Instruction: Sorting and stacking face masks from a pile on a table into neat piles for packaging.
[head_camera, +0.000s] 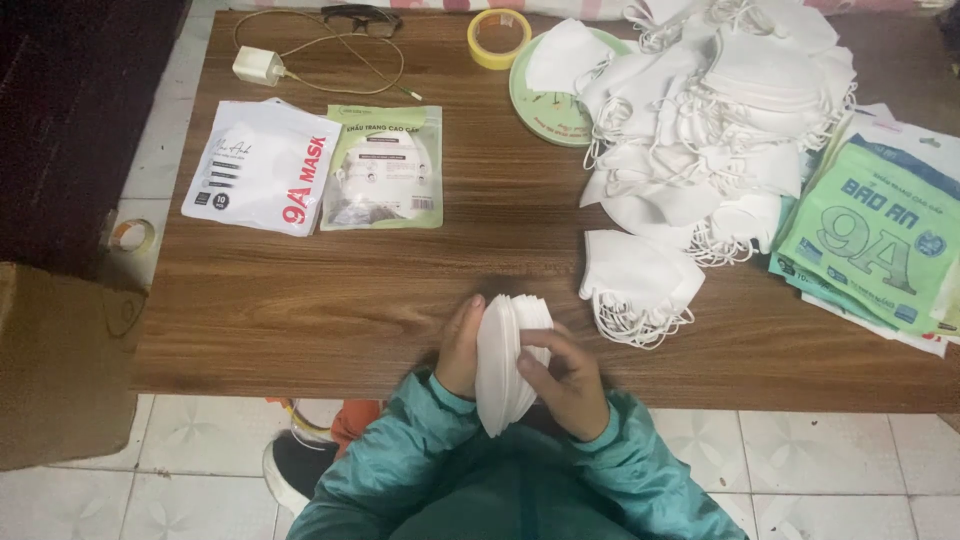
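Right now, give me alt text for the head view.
Both hands, left hand and right hand, grip a stack of white face masks at the near edge of a wooden table. A loose mask pile lies far right, two mask packets left.

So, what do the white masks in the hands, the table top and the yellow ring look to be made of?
Stack of masks, held between left hand and right hand: soft matte white fabric, probably non-woven; it folds without shine. Table: brown wood-grain surface, possibly laminate; streaky grain, faint sheen. Tape roll: yellowish, glossy, likely plastic adhesive tape.
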